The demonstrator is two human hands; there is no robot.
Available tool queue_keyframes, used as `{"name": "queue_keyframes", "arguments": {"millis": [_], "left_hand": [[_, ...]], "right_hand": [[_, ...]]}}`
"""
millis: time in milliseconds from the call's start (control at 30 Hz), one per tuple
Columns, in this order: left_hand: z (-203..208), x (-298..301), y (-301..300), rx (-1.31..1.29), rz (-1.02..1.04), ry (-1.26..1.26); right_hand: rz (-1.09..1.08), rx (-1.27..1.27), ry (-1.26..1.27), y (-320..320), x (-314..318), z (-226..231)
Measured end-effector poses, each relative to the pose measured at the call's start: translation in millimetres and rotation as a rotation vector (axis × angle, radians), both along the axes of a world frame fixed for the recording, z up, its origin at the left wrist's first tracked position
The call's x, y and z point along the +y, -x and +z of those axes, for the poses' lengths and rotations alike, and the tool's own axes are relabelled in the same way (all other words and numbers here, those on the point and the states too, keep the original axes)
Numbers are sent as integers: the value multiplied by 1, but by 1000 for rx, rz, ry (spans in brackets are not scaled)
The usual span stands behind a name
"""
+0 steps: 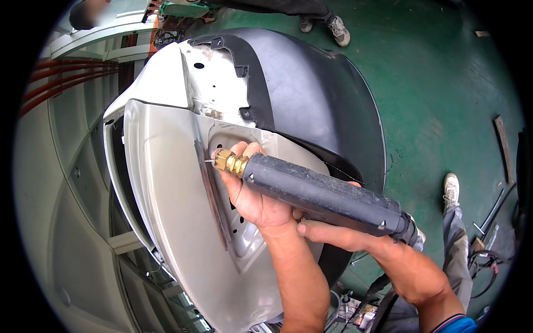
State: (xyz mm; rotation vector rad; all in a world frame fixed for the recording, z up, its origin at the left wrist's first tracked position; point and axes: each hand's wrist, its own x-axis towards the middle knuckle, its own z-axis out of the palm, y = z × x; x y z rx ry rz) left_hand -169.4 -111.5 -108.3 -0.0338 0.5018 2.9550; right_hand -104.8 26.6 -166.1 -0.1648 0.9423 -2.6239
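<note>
Tool across panel, black bumper beside

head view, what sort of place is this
Probably a car body repair shop: there's a beige car body panel next to a large black bumper-like cover, a brass-nosed black handheld tool held over the panel, and a green workshop floor.

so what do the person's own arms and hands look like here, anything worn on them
The left hand and right hand are both bare, with no gloves. No watch or bracelet shows on either forearm. Above the right forearm is a blue sleeve with dark edging and a thin reddish line; no left sleeve is in view.
</note>
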Motion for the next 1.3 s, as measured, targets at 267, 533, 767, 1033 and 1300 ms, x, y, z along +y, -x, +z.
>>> {"name": "queue_keyframes", "arguments": {"millis": [267, 533, 767, 1033, 1300], "left_hand": [[0, -5, 2, 12, -39, 46], [-3, -9, 1, 17, 59, 90], [1, -3, 3, 3, 14, 65], [2, -2, 2, 26, 46, 83], [0, -5, 2, 17, 123, 57]], "right_hand": [[-25, -26, -6, -1, -3, 0], [38, 19, -8, 2, 1, 0], [16, 16, 2, 1, -1, 0], [28, -19, -13, 0, 0, -3], [16, 8, -2, 1, 0, -4]]}}
